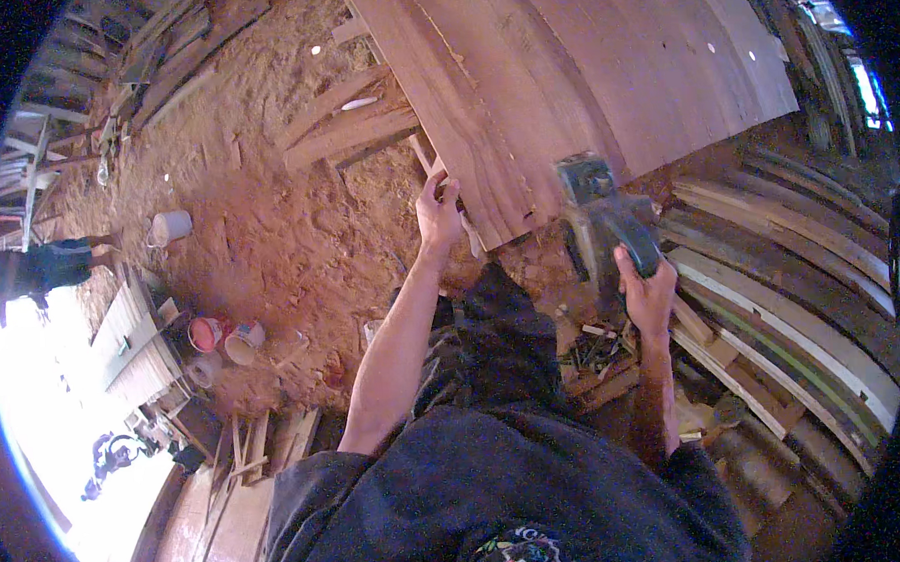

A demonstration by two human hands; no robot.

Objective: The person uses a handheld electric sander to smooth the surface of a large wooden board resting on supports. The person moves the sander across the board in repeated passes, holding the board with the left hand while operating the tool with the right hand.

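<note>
Panel of reddish-brown wood spreads ahead of both hands, its left edge right at the fingers of the left hand, which are curled with the thumb near the forefinger (cannot tell whether they pinch the edge). Right hand has its fingers wrapped around the handle of a dark power tool, the body ahead and left of them, by the panel's near edge. Long boards lie right of those fingers; white bucket, well left of the left fingers.
</note>
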